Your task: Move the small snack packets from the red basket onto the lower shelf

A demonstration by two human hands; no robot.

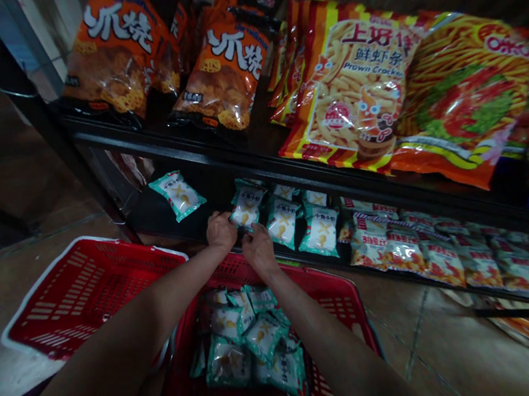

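Both my arms reach over a red basket (336,307) toward the lower shelf (167,221). My left hand (220,231) is closed on the edge of a small green-and-white snack packet (247,206) on that shelf. My right hand (259,250) sits just below the same packet, fingers curled against it. More small green packets (319,232) stand in a row to the right. Inside the basket lies a heap of several like packets (249,349). One packet (177,195) lies apart at the shelf's left end.
A second red basket (82,292) sits on the floor to the left. The upper shelf (257,152) carries large orange snack bags (120,46) and prawn cracker bags (358,88). Red-and-white packets (416,254) line the lower shelf to the right. A dark shelf post (25,103) rises at left.
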